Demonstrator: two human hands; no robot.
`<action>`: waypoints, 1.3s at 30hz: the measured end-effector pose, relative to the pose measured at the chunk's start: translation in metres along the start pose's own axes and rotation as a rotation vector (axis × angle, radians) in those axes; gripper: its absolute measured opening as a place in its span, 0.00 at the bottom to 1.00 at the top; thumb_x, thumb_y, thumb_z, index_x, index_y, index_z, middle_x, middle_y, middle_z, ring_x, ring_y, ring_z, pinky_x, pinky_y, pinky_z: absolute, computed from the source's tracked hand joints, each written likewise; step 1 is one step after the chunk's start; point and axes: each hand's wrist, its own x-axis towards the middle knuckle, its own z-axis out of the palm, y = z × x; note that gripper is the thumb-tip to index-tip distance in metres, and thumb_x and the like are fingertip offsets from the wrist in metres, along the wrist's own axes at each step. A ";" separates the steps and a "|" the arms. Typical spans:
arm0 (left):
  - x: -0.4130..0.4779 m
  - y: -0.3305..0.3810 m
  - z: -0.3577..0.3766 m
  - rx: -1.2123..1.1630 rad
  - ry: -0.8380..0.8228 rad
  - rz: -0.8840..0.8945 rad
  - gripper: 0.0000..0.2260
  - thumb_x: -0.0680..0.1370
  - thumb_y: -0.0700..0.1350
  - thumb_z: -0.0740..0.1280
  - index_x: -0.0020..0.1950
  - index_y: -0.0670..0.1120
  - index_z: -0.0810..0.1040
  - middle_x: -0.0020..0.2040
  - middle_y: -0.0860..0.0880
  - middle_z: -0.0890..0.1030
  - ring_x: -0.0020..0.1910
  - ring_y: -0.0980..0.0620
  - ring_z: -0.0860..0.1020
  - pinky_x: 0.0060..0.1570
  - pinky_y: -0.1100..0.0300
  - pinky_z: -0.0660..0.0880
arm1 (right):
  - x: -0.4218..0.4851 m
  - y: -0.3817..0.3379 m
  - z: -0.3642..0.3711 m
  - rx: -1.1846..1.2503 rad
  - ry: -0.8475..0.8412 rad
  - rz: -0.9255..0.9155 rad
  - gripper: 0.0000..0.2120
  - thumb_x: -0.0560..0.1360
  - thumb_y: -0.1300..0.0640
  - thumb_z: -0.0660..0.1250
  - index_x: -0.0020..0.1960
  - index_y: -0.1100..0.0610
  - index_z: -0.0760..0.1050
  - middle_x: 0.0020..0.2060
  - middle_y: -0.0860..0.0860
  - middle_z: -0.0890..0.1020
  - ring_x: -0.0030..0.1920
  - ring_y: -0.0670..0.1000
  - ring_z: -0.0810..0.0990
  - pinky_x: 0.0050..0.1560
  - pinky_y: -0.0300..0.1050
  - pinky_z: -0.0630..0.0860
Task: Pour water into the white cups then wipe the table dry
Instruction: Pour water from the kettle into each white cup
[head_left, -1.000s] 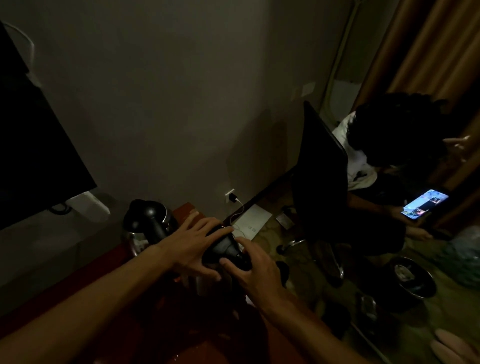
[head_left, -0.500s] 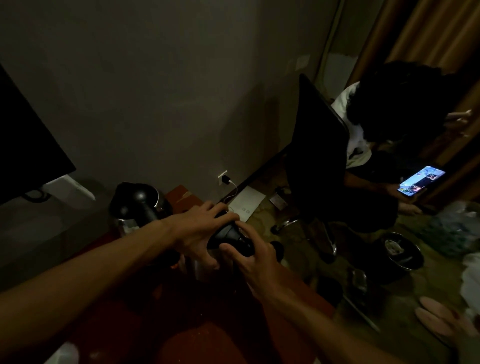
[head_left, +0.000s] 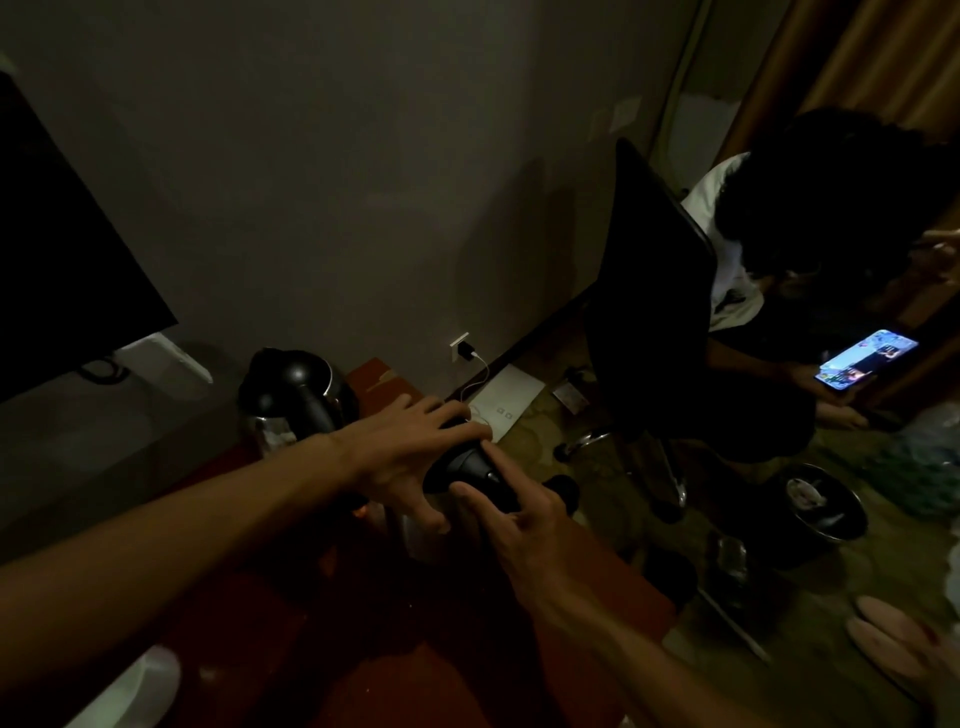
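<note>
Both hands held a black kettle (head_left: 460, 467) near the table's (head_left: 405, 675) right edge.
A second kettle (head_left: 296, 395) stood far left by the wall (head_left: 363, 208). The left hand (head_left: 410, 452) clasped the near kettle's top, fingers spread, and the right hand (head_left: 519, 514) gripped its handle. Right of the edge lay floor (head_left: 540, 441), then a black chair (head_left: 654, 291).

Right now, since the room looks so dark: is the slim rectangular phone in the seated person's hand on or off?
On. The slim rectangular phone shows a bright, colourful screen, lit against the dim surroundings.
</note>
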 end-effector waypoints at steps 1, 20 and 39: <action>-0.003 0.004 -0.001 -0.005 -0.009 -0.005 0.47 0.65 0.74 0.68 0.76 0.62 0.48 0.74 0.52 0.59 0.68 0.49 0.62 0.64 0.49 0.66 | -0.003 -0.002 -0.002 0.005 -0.005 0.005 0.29 0.75 0.39 0.71 0.73 0.34 0.65 0.65 0.28 0.73 0.63 0.36 0.77 0.52 0.35 0.80; -0.111 0.120 -0.074 0.007 0.076 -0.138 0.46 0.66 0.76 0.66 0.76 0.64 0.47 0.76 0.54 0.58 0.71 0.50 0.63 0.66 0.50 0.65 | -0.071 -0.137 -0.069 0.118 -0.138 -0.103 0.26 0.76 0.48 0.73 0.71 0.51 0.73 0.62 0.37 0.78 0.61 0.40 0.79 0.55 0.41 0.81; -0.422 0.233 -0.071 0.028 0.100 -0.437 0.45 0.65 0.75 0.66 0.76 0.61 0.53 0.72 0.55 0.62 0.65 0.52 0.67 0.61 0.53 0.68 | -0.253 -0.306 0.034 0.181 -0.383 -0.194 0.24 0.73 0.36 0.71 0.67 0.34 0.72 0.57 0.33 0.81 0.56 0.37 0.81 0.51 0.42 0.82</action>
